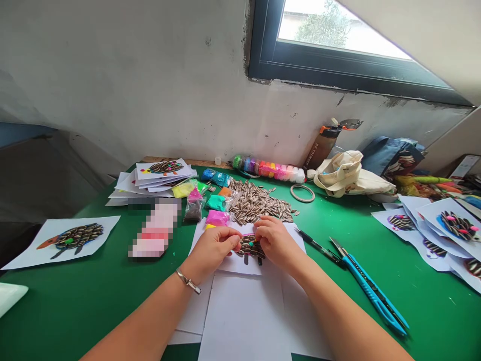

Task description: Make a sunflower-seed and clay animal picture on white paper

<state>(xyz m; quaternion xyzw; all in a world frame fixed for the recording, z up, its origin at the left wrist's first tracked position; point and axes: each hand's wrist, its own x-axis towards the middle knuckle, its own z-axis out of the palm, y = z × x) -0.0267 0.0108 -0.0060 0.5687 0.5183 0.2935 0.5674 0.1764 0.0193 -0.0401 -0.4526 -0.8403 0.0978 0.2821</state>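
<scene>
A white paper sheet (pixel 250 265) bears an animal picture made of striped sunflower seeds (pixel 246 248), with dark legs and a bit of green on the body. My left hand (pixel 212 250), wearing a silver bracelet (pixel 188 281), is at the picture's left end, thumb and forefinger pinched together. Over its right end my right hand (pixel 276 240) has curled fingers drawn together. Whatever lies between the fingertips of either hand is too small to make out. Just beyond the hands spreads a pile of loose sunflower seeds (pixel 259 200). Blank paper (pixel 246 316) lies under the picture.
Clay packets, including a teal one (pixel 217 202) and a pink one (pixel 217 218), sit left of the seeds. A pen (pixel 319 246) and blue tweezers-like cutter (pixel 370 286) lie right. Finished pictures (pixel 77 238) and stacked sheets (pixel 150 183) are left; more pictures (pixel 456 225) right. A bottle (pixel 321 148) stands behind.
</scene>
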